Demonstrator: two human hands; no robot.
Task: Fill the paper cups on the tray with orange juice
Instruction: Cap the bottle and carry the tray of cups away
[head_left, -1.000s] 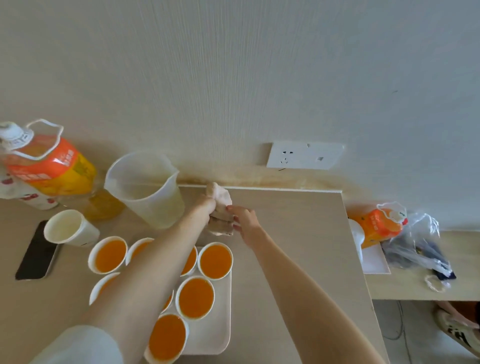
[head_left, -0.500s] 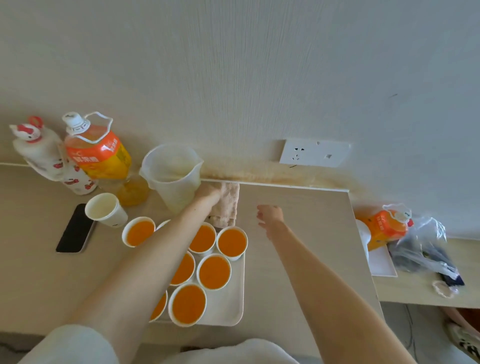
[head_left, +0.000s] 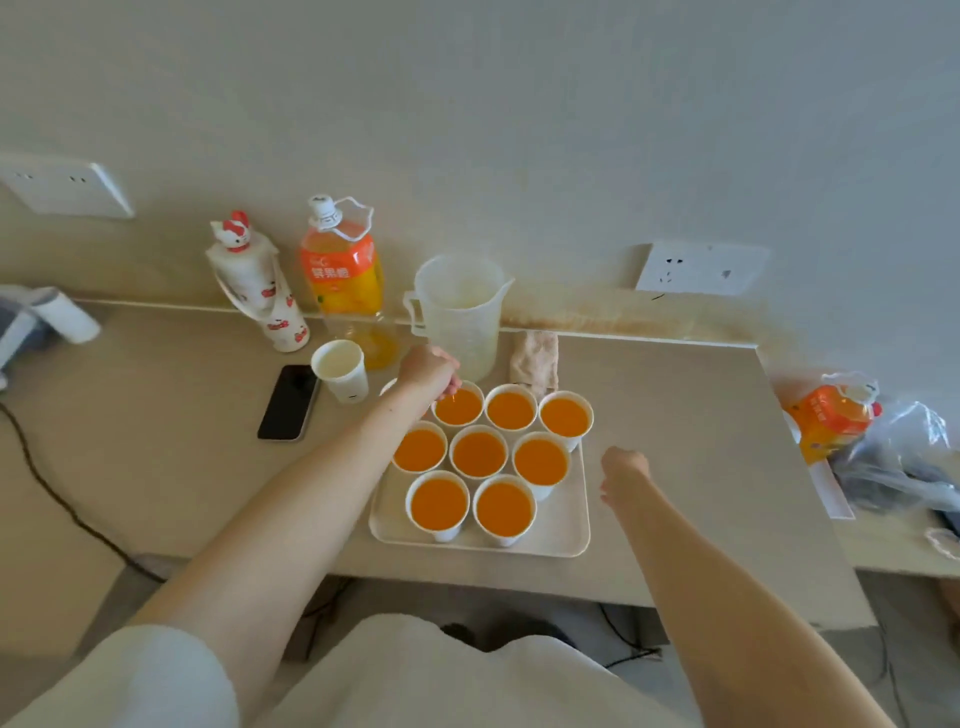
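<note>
Now that my left hand (head_left: 428, 371) has quit the cloth (head_left: 535, 356) for the rim of the upper-left paper cup (head_left: 462, 410) on the tray (head_left: 571, 540), grip unclear, my right hand (head_left: 623, 465) hangs loosely curled, empty.

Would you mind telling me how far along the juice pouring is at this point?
Done: eight paper cups on the tray visibly hold orange juice, and the measuring jug looks empty. In hand: the left hand is at the rim of the back-left cup, hiding most of a further cup; the right hand holds nothing. Left: perhaps only checking the further cup; one empty cup stands off the tray.
</note>
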